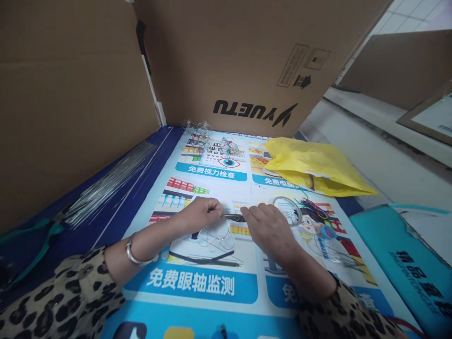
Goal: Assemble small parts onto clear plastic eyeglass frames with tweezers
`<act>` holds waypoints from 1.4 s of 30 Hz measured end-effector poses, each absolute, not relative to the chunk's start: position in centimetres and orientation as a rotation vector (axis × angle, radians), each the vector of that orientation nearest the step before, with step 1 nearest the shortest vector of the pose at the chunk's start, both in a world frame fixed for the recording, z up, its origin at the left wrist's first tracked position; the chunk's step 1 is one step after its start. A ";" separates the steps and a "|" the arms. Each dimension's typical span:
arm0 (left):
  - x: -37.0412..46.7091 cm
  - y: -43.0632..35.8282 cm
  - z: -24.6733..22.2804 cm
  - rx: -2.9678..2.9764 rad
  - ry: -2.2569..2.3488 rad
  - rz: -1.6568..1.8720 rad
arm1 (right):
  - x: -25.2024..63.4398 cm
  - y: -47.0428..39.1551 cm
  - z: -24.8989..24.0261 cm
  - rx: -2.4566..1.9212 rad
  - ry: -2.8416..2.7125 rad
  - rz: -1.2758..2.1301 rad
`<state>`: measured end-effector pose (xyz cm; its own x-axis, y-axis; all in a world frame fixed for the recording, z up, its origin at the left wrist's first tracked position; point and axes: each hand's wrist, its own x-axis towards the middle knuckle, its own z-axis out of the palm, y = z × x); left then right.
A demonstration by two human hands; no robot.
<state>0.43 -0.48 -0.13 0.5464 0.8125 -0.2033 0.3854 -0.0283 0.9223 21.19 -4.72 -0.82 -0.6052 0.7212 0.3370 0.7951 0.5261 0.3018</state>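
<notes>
My right hand [271,230] is wrapped around small dark-handled pliers [235,217], whose metal jaws point left. At their tips, my left hand [203,214] is closed in a pinch on what looks like a thin wire. A fine wire loop with tiny beads [221,239] hangs below the pliers, over the printed sheet. The exact contact between jaws and wire is too small to make out. Just beyond my right hand lies a clear round ring [288,210], perhaps a roll.
Cardboard panels [219,61] wall off the back and left. A bundle of straight wires [109,181] and green-handled cutters [38,249] lie left. Tangled wire pieces [229,147], a yellow bag [314,165], coloured cords [316,207] and a teal bag [399,254] lie around.
</notes>
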 end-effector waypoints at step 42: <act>1.6 -1.6 -0.6 1.518 1.202 0.646 | 21.4 -4.0 -2.4 -1.398 -2.494 -0.596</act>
<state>1.63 -1.57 -0.61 0.3502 0.9187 -0.1828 0.3548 0.0505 0.9336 21.42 -4.01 -2.38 -0.5230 0.7630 0.3799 0.8523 0.4649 0.2396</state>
